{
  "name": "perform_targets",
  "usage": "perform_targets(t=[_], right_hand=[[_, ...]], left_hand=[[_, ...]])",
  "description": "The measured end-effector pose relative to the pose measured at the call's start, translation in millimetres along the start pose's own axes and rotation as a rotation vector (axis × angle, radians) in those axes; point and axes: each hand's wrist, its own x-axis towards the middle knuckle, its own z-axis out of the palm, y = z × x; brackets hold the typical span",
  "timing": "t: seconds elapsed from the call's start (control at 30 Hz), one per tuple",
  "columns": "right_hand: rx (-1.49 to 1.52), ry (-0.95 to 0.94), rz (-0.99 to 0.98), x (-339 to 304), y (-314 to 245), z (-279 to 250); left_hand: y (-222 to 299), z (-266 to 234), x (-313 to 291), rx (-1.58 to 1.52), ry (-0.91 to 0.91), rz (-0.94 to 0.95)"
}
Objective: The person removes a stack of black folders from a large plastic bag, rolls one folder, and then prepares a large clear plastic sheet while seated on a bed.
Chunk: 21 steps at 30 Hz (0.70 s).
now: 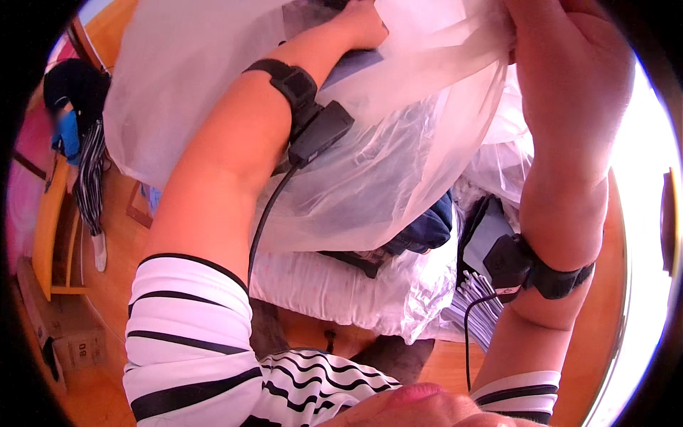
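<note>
Up close, the right hand (573,57) is cut off at the upper right; I can't tell its grip. The cloudy plastic sheet (398,164) fills upper centre, running up beside it and beneath the curled left hand (363,28), whose fingertips are hidden, their hold unclear.

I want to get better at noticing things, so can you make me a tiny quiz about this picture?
1. True or false: each of the camera wearer's bare arms has a wide black strap on it.

2. Where is the other person in black-and-white striped trousers?
(a) left side of the picture
(b) right side
(c) bottom middle

3. What big, thin thing is nearest the right hand?

Key:
1. True
2. (a)
3. The cloudy-white, see-through plastic sheet
</note>
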Motion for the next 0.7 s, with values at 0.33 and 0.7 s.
perform_targets(t=[0.33,0.7], right_hand=[[-0.031,0.054,0.004,-5,14,-11],[-0.037,0.078,-0.006,-12,19,-13]], left_hand=[[21,-16,9,-0.015,0.171,-0.207],[26,-7,18,0.077,0.203,-0.193]])
